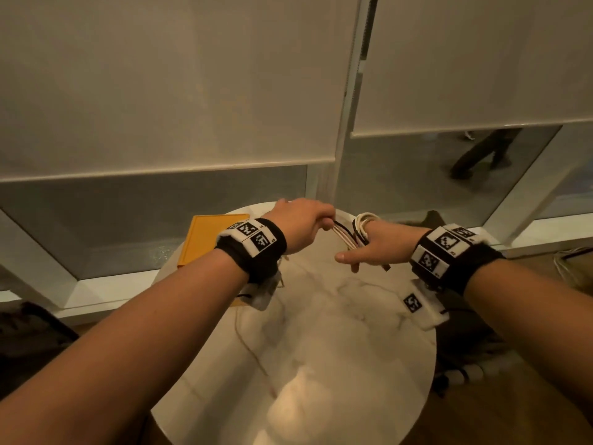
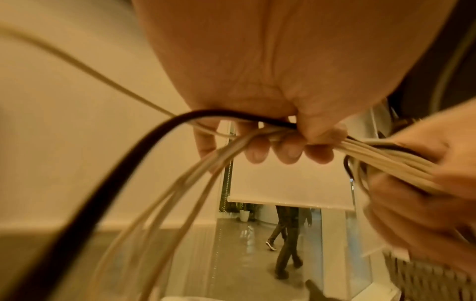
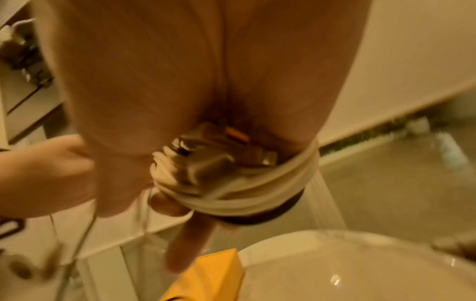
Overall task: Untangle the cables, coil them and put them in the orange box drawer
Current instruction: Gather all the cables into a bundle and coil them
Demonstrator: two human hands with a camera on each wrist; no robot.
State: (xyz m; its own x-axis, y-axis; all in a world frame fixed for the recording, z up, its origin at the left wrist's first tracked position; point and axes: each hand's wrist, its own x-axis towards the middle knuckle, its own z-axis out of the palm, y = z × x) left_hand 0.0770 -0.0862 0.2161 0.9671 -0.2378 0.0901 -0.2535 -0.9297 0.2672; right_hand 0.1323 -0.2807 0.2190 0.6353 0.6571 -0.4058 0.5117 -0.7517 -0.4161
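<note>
Coiling step: left hand (image 1: 301, 223) grips loose cables (image 1: 345, 236), right hand (image 1: 375, 244) holds coil (image 1: 364, 224) wrapped round fingers; next, another wrap

Two hands, one bundle of cables, one orange box, one worktop

Two hands are showing, the left hand (image 1: 305, 223) and the right hand (image 1: 378, 244); between them one black cable (image 2: 108, 179) is running among several white cables (image 2: 386, 156), the white ones too blurred and overlapped to be counting exactly; one orange box (image 1: 208, 239) is sitting on one round marble worktop (image 1: 321, 332); two marker wristbands are showing, one on each wrist; one person is walking beyond the glass.
</note>
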